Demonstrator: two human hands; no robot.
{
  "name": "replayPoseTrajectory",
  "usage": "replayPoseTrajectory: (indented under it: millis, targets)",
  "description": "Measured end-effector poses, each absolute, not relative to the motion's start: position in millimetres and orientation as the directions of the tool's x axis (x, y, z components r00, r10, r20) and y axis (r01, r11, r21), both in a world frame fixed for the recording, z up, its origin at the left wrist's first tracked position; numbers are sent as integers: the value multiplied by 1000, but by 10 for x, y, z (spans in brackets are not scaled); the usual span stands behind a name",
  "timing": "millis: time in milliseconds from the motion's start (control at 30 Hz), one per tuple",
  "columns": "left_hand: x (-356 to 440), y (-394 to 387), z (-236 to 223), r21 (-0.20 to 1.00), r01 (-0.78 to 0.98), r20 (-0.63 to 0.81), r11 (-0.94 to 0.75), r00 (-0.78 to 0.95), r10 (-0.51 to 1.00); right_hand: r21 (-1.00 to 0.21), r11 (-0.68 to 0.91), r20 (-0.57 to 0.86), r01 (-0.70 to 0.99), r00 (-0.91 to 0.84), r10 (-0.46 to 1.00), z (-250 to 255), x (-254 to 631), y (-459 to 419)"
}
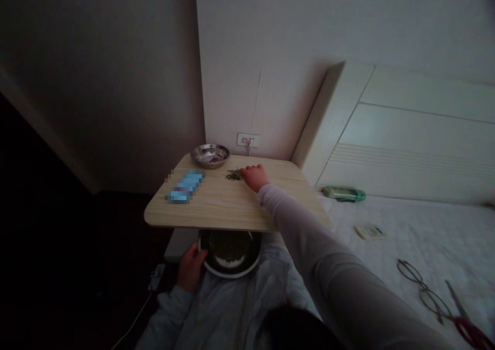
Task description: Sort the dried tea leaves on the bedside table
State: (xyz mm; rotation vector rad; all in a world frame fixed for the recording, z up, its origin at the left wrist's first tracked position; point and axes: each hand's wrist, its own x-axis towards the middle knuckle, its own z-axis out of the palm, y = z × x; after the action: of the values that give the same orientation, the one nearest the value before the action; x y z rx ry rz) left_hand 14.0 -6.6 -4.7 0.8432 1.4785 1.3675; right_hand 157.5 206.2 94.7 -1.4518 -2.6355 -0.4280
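Note:
My right hand point(254, 177) reaches over the small wooden tabletop point(216, 205). Its fingers are curled, with the fingertips at the edge of a small heap of dark green dried bits point(233, 175); whatever lies between them is hidden. Below the table's near edge, my left hand point(191, 266) grips the left side of a dark round dish with a white rim point(232, 275). More dark green bits point(230, 247) lie in this dish, and the tabletop hides its far part.
A steel bowl point(211, 156) stands at the table's back left, with a blurred-out phone-like blue object point(185, 186) nearer me. On the bed at right lie a green bottle point(344, 194), a small pale box point(370, 232), glasses point(423, 288) and red-handled scissors point(469, 332).

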Motion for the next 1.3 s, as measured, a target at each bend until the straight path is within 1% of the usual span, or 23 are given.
replayPoseTrajectory:
  millis: [200,333,567,767,900,1067,1300]
  targets:
    - [149,-62,-45,980,-133,-184,147,-340,922,180,505,204,844,-535,820,869,1591,2062]
    - [163,-67,-14,980,-115,-193,163,-338,921,187,511,181,839,-541,822,855,1614,2046]
    - [176,-77,15,981,-92,-193,171,-357,914,176,529,189,830,-556,810,851,1647,1999]
    - [158,-67,-34,981,-98,-191,167,-352,916,211,529,175,822,-564,807,860,1676,1961]
    - [153,-65,-30,984,-65,-179,167,-357,917,230,545,209,806,-588,781,834,1687,1964]
    - [155,-67,-29,986,-63,-168,156,-353,920,218,581,269,784,-621,736,774,1702,1987]
    - [161,-73,-30,981,-104,-188,162,-339,922,224,595,257,772,-635,728,771,1709,1938]
